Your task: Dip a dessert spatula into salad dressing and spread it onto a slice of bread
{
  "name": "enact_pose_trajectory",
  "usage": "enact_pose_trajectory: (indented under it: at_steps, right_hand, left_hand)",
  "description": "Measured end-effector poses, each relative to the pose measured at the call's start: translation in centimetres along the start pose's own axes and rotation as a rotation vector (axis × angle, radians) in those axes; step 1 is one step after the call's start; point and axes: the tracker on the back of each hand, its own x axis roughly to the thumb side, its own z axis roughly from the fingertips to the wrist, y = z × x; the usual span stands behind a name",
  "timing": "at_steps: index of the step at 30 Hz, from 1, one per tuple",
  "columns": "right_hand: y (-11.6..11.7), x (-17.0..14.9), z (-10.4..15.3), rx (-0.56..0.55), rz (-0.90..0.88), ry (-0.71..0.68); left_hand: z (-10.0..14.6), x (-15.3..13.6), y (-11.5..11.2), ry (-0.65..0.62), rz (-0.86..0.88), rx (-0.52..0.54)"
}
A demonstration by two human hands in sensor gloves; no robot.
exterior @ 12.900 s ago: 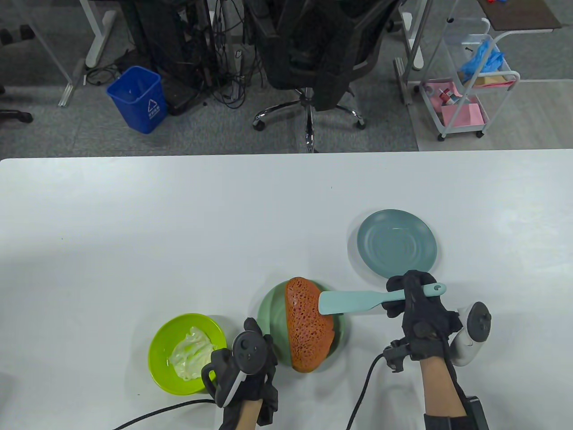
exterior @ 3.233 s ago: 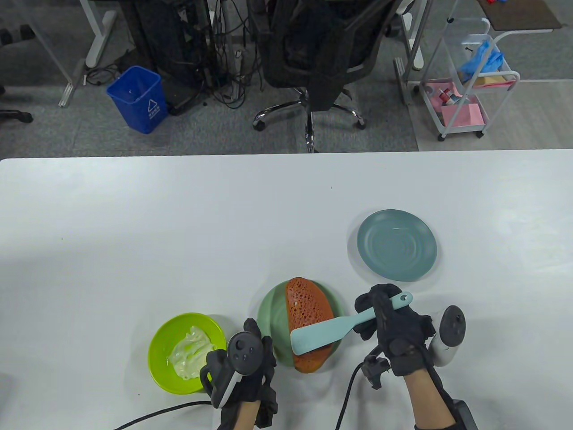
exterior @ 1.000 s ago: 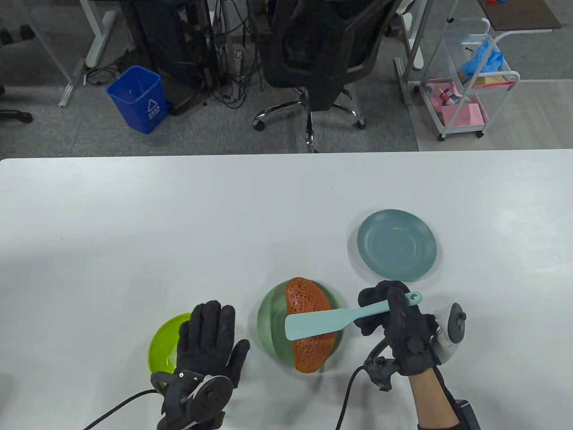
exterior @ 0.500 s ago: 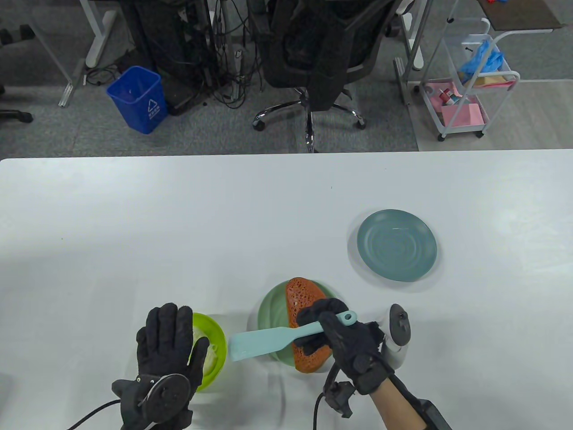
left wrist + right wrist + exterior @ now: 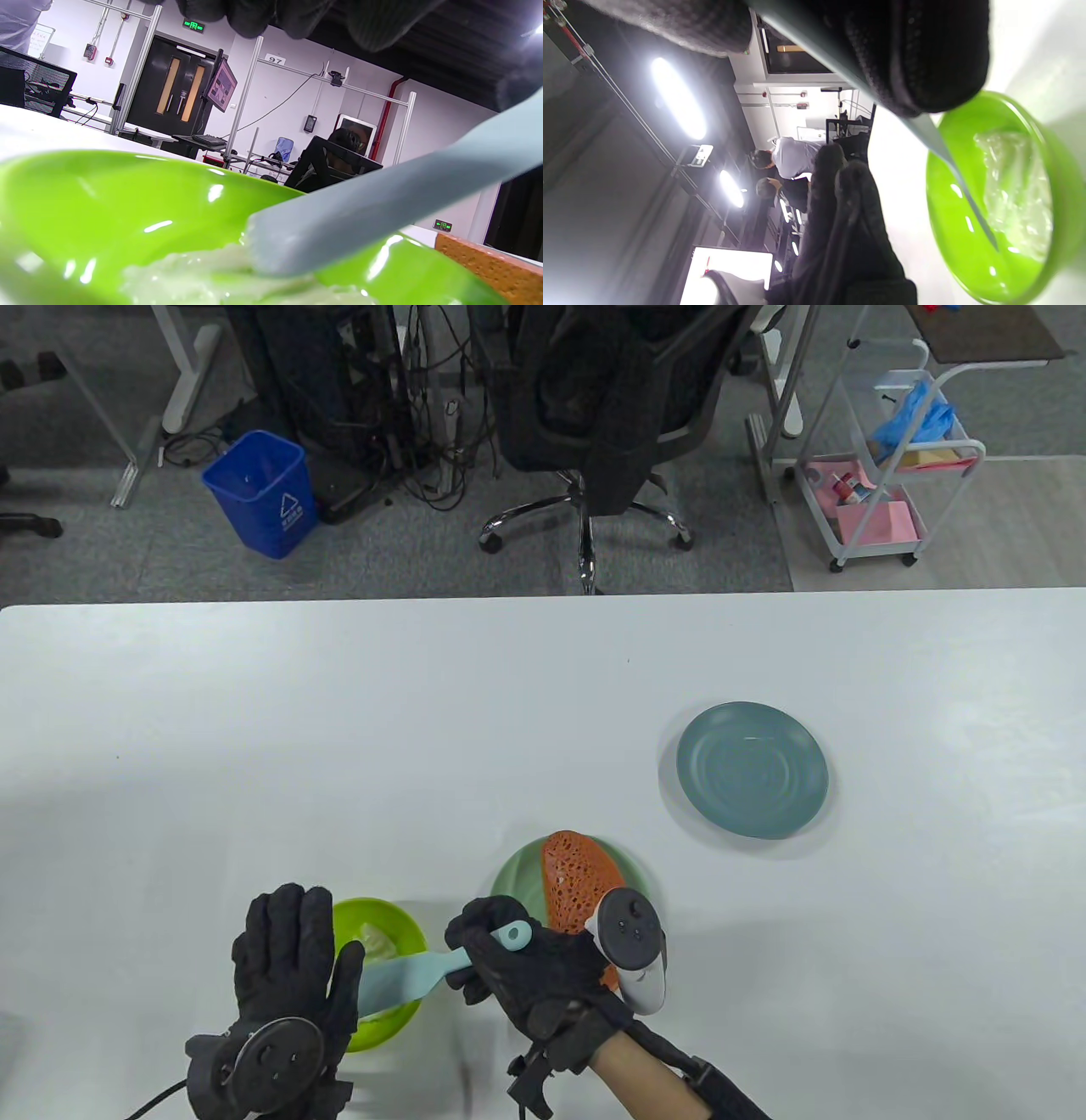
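Observation:
My right hand (image 5: pixel 509 959) grips the handle of the light-blue dessert spatula (image 5: pixel 424 971). The spatula's blade reaches left into the lime-green bowl (image 5: pixel 407 929) and its tip touches the pale salad dressing (image 5: pixel 220 271), as the left wrist view shows. My left hand (image 5: pixel 293 959) is open, fingers straight, and rests flat against the bowl's left side. The orange-brown bread slice (image 5: pixel 573 878) lies on a green plate (image 5: pixel 513 882) just right of the bowl, partly hidden by my right hand and its tracker. In the right wrist view the blade (image 5: pixel 967 203) cuts across the bowl (image 5: pixel 946 237).
A teal plate (image 5: pixel 751 770) with nothing on it sits on the white table (image 5: pixel 339 729) at the back right. A black office chair, a blue bin and a white cart stand on the floor beyond the far edge.
My right hand has carried the spatula left from over the bread to the green bowl and lowered its blade into the dressing. My left hand has opened flat and moved to the bowl's left side.

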Motion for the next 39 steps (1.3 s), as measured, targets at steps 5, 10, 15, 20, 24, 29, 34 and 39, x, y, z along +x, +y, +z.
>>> enact_pose_trajectory:
  at_steps: [5, 10, 15, 20, 24, 29, 34, 39]
  right_hand:
    - [1.2, -0.5, -0.6, 0.018, 0.009, 0.024]
    - [1.6, -1.1, -0.9, 0.021, 0.033, 0.056]
    - [1.3, -1.3, -0.8, 0.006, 0.035, 0.075]
    - [0.7, -0.9, -0.8, -0.02, 0.062, 0.072]
    - [0.2, -0.5, -0.8, -0.042, 0.095, 0.067]
    - [-0.3, 0.0, -0.9, -0.081, 0.116, 0.059]
    - [-0.9, 0.6, -0.9, -0.11, 0.14, 0.049]
    - [-1.3, 1.3, -0.9, -0.133, 0.168, 0.029]
  left_hand:
    - [0.0, 0.0, -0.1, 0.002, 0.003, -0.007]
    - [-0.1, 0.0, -0.1, 0.006, 0.001, -0.015]
    - [-0.1, 0.1, -0.2, 0.004, 0.0, -0.023]
    - [-0.2, 0.1, -0.3, 0.002, 0.007, -0.03]
    - [-0.2, 0.1, -0.3, 0.002, 0.006, -0.031]
    - [-0.2, 0.1, -0.4, 0.002, 0.009, -0.032]
    - [-0.2, 0.1, -0.4, 0.001, 0.012, -0.035]
    - [-0.2, 0.1, -0.5, 0.001, 0.017, -0.038]
